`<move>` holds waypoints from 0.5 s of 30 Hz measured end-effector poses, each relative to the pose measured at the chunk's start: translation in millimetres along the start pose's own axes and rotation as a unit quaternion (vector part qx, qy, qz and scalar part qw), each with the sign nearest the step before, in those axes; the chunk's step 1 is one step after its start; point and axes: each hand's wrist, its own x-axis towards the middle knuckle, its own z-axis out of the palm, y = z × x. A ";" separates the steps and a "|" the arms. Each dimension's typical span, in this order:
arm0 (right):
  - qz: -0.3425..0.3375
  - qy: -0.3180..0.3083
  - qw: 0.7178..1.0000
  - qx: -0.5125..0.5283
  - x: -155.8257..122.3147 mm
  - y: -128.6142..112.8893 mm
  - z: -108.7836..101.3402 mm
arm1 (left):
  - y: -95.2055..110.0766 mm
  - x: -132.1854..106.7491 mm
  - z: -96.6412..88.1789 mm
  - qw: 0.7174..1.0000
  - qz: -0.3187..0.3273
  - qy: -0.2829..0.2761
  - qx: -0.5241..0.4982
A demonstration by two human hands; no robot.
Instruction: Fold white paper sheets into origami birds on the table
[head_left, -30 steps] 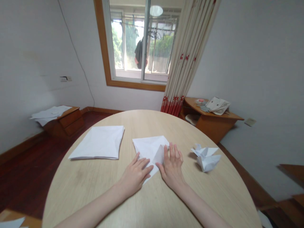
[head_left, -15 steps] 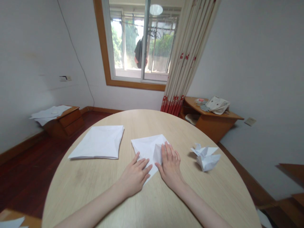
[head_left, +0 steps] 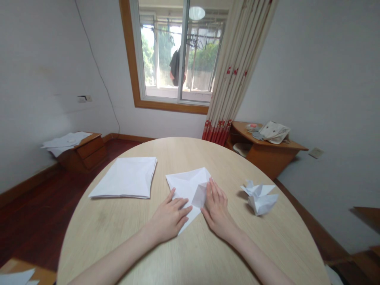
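A white sheet of paper (head_left: 185,182) lies partly folded in the middle of the round wooden table (head_left: 190,245). My left hand (head_left: 168,217) rests flat on the sheet's near left part, fingers stretched out. My right hand (head_left: 218,206) lies flat with fingers together, pressing down a folded flap at the sheet's right side. Neither hand grips anything.
A stack of white paper (head_left: 126,177) lies on the table to the left. A folded paper figure (head_left: 260,196) sits to the right. Low wooden cabinets stand by the left wall (head_left: 81,152) and at the right corner (head_left: 265,152). A window and curtain are behind.
My right hand has slid slightly along the folded flap, flattening it; the flap now lies lower. My left hand has stayed on the sheet. The camera shifted a little.
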 end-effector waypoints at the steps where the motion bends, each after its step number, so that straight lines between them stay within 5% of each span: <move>1: 0.000 0.003 1.000 0.014 0.1 0.4 0.4 | -0.4 0.1 -0.9 1.000 0.000 -0.002 -0.007; 15: -0.012 0.043 0.999 0.009 0.1 -12.7 6.7 | -13.5 1.1 -4.7 0.999 0.016 -0.019 -0.045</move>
